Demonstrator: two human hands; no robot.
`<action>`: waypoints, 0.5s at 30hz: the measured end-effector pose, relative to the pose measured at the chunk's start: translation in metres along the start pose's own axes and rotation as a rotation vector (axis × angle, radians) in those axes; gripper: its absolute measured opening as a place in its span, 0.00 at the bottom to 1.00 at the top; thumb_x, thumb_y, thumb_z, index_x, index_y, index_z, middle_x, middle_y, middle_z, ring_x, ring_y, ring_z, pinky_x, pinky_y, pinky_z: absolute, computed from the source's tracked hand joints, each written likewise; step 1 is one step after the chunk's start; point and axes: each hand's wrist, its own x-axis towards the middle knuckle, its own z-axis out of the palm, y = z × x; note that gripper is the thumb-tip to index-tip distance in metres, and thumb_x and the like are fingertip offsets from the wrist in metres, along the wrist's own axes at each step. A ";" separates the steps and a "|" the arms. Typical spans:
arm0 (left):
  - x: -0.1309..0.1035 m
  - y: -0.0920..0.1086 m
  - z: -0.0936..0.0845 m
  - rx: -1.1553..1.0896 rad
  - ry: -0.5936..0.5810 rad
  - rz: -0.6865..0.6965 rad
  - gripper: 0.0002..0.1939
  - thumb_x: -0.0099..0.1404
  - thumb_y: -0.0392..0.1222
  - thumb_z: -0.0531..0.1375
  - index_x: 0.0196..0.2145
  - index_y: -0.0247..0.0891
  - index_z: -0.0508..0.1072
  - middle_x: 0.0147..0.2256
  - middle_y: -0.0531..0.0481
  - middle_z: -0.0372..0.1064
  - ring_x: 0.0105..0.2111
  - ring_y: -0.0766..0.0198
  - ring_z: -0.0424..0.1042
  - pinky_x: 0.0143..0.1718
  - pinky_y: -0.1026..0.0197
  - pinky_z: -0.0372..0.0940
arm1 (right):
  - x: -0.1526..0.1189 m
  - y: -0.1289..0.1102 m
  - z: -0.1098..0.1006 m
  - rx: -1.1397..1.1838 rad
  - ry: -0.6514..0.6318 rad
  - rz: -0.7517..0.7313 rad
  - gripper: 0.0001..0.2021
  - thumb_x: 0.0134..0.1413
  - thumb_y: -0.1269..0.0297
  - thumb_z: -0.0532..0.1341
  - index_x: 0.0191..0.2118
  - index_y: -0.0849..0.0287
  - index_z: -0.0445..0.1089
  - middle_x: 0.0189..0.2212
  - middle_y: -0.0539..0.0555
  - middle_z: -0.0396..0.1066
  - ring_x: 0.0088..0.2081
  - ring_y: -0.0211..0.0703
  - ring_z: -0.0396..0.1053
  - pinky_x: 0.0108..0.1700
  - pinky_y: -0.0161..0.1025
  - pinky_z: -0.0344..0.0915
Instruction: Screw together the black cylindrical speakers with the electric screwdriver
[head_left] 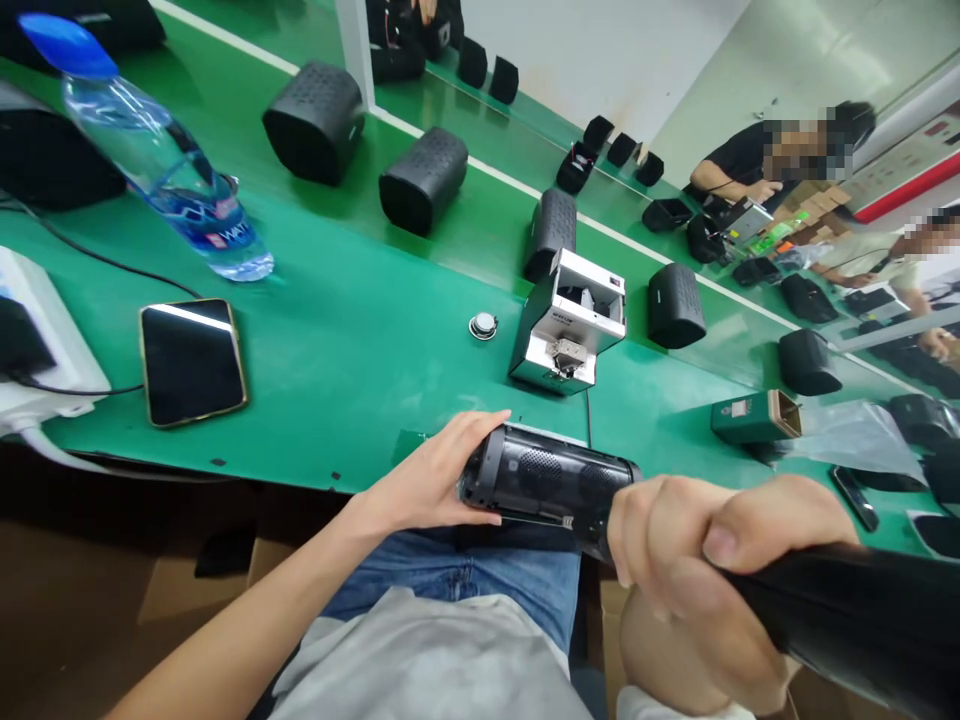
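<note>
Curling around the left end of a black perforated cylindrical casing (551,475), the left hand (442,470) in the head view holds it at the lower centre of the frame, thumb and fingers on opposite sides. At lower right, the right hand (705,560) is closed in a fist around a long smooth black object (870,620), perhaps a tool. The fist hides whether that object touches the casing's right end.

The casing lies over the front edge of the green tabletop (337,370), above the person's lap; a push from the right could work it loose from the one hand supporting it, and it might drop. A misaligned press could scrape or crack its shell. Swung too far up, it might knock the white-and-black boxy machine (566,325) just beyond, or snag the thin black cable (589,420) beside that machine.
</note>
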 end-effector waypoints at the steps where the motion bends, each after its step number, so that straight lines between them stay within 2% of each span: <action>1: 0.000 0.000 0.000 0.001 0.000 -0.003 0.65 0.63 0.59 0.79 0.82 0.53 0.42 0.72 0.33 0.60 0.71 0.34 0.66 0.71 0.32 0.68 | 0.000 -0.001 0.003 0.003 0.042 -0.018 0.07 0.64 0.66 0.69 0.42 0.44 0.74 0.15 0.39 0.57 0.09 0.36 0.52 0.10 0.37 0.54; 3: 0.000 0.000 0.000 0.000 -0.001 -0.015 0.64 0.63 0.59 0.78 0.82 0.53 0.43 0.71 0.33 0.61 0.71 0.34 0.66 0.70 0.33 0.69 | -0.001 -0.006 0.005 -0.013 0.099 -0.025 0.07 0.64 0.67 0.68 0.40 0.45 0.73 0.14 0.39 0.55 0.09 0.36 0.51 0.10 0.36 0.52; 6: 0.000 0.001 -0.001 -0.001 -0.002 -0.024 0.63 0.63 0.59 0.78 0.81 0.54 0.44 0.71 0.34 0.62 0.71 0.34 0.67 0.69 0.34 0.69 | -0.007 -0.013 -0.001 -0.080 0.041 0.030 0.11 0.61 0.69 0.74 0.40 0.43 0.74 0.15 0.40 0.65 0.09 0.38 0.57 0.12 0.40 0.64; 8: 0.001 0.002 -0.002 -0.003 -0.002 -0.026 0.63 0.63 0.58 0.78 0.81 0.55 0.44 0.71 0.34 0.62 0.70 0.35 0.67 0.69 0.34 0.70 | -0.013 -0.013 -0.006 -0.088 0.049 0.041 0.12 0.59 0.67 0.76 0.41 0.43 0.76 0.16 0.41 0.68 0.09 0.40 0.60 0.13 0.42 0.68; 10: 0.001 0.003 -0.002 -0.004 -0.005 -0.030 0.62 0.64 0.57 0.79 0.81 0.55 0.44 0.71 0.35 0.63 0.70 0.36 0.68 0.70 0.35 0.69 | -0.017 -0.008 -0.006 -0.080 0.129 0.041 0.08 0.62 0.61 0.76 0.38 0.44 0.76 0.16 0.42 0.68 0.09 0.41 0.61 0.13 0.43 0.67; 12: 0.001 0.003 -0.002 -0.005 -0.003 -0.035 0.61 0.63 0.55 0.79 0.80 0.55 0.46 0.70 0.35 0.63 0.70 0.36 0.68 0.70 0.35 0.69 | -0.019 -0.002 -0.002 -0.051 0.189 0.026 0.09 0.62 0.58 0.76 0.36 0.45 0.76 0.15 0.41 0.65 0.10 0.41 0.61 0.12 0.43 0.64; 15: 0.000 0.002 -0.001 -0.005 0.004 -0.035 0.59 0.63 0.52 0.79 0.79 0.54 0.47 0.71 0.35 0.63 0.71 0.36 0.67 0.71 0.34 0.68 | -0.015 0.002 0.002 -0.042 0.105 0.032 0.09 0.62 0.53 0.76 0.38 0.41 0.75 0.13 0.39 0.60 0.10 0.41 0.59 0.11 0.40 0.59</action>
